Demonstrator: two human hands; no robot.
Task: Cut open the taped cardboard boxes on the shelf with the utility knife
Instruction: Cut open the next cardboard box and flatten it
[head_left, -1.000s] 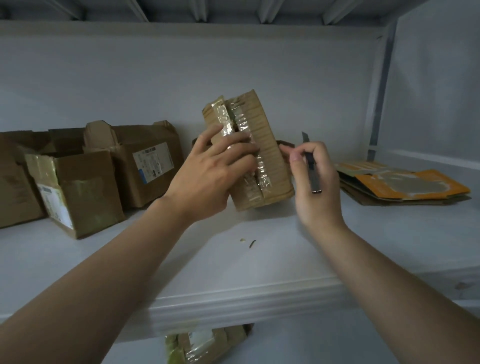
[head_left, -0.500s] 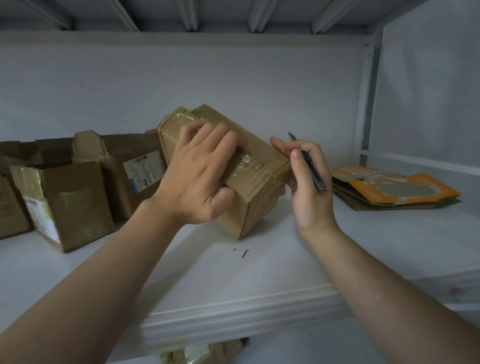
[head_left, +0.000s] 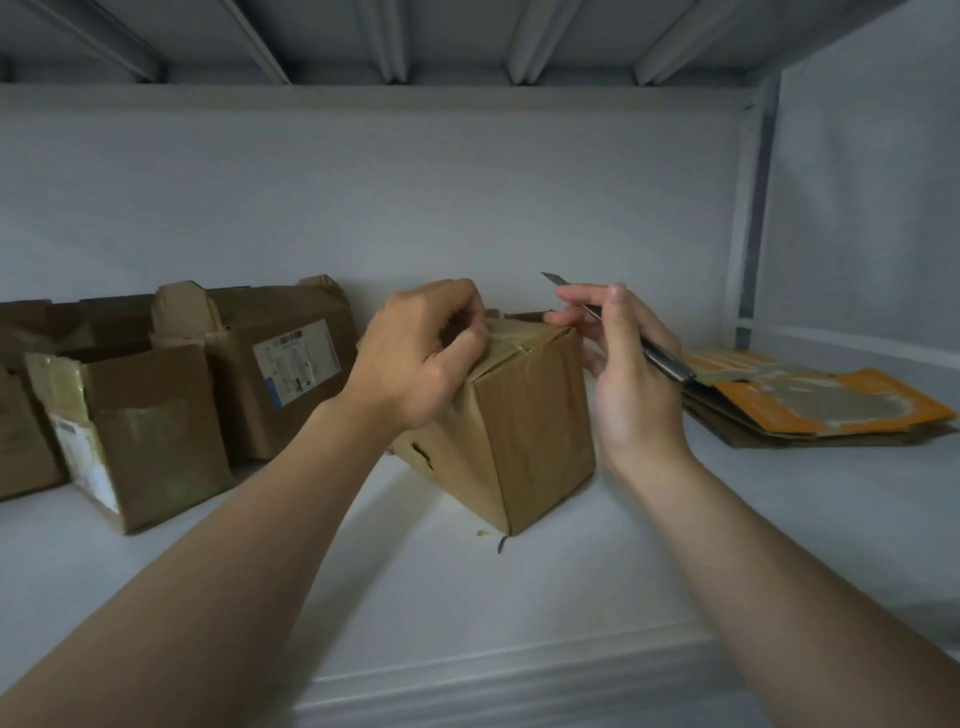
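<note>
From the head camera, a brown corrugated cardboard box (head_left: 519, 431) stood mid-shelf (head_left: 571, 597), one corner turned toward the front edge and glossy tape across its creased top. The left hand (head_left: 415, 358) curled its fingers over that taped top, gripping it. The right hand (head_left: 628, 374) pinched a slim metal utility knife (head_left: 639, 343), its long axis slanting, blade tip up toward the back wall. Opened boxes (head_left: 140, 431) sat toward the left end, one with a white label (head_left: 296, 358), print unreadable. Flattened orange cardboard (head_left: 821, 405) lay toward the right end
</note>
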